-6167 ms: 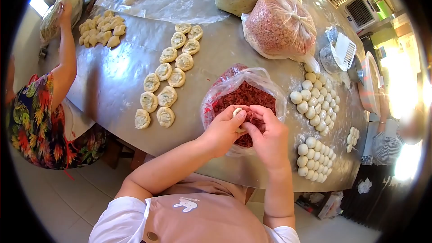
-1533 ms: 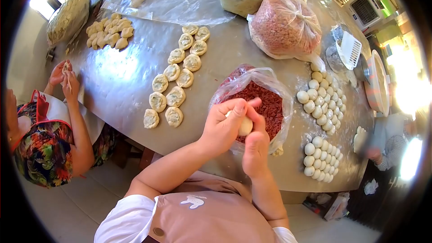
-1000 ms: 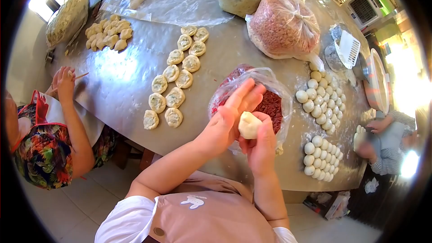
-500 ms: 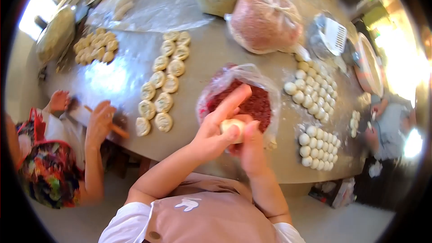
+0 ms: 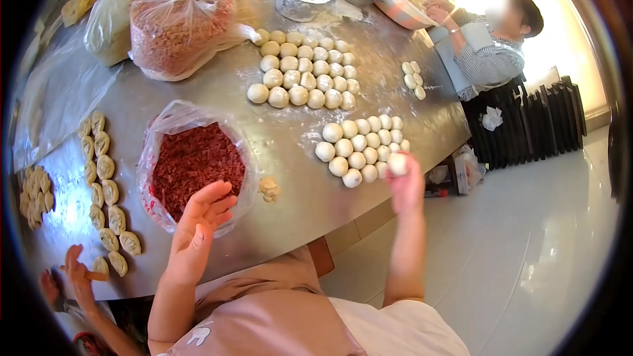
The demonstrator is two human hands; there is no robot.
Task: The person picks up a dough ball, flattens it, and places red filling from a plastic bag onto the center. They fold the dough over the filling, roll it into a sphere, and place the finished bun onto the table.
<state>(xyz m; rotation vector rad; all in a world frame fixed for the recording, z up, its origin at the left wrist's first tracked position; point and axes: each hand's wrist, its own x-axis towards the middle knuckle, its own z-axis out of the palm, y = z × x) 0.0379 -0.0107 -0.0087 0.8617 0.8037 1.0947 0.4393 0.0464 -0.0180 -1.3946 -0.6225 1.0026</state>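
Observation:
In my right hand (image 5: 407,188) is a round white dough ball (image 5: 397,164), pinched by the fingers at the near right corner of a block of dough balls (image 5: 357,159). My left hand (image 5: 200,227) holds nothing; its fingers are apart over the near edge of a clear plastic bag (image 5: 248,188). Dark red chopped filling (image 5: 196,165) fills the opened bag. A small scrap of dough (image 5: 269,188) lies just right of the bag. Beyond the block sits a larger group of dough balls (image 5: 305,64).
Tied bags of pink filling (image 5: 179,23) and pale filling (image 5: 109,26) stand at the back left. Flat dough rounds (image 5: 105,167) line the left side. A co-worker's hands (image 5: 79,277) hold a stick at lower left. Another person (image 5: 491,56) handles a large basin (image 5: 399,0).
The view has swung right. My hands, earlier together around a dough piece over the filling, are now apart. My right hand has moved to the dough balls with a ball in it; my left is empty.

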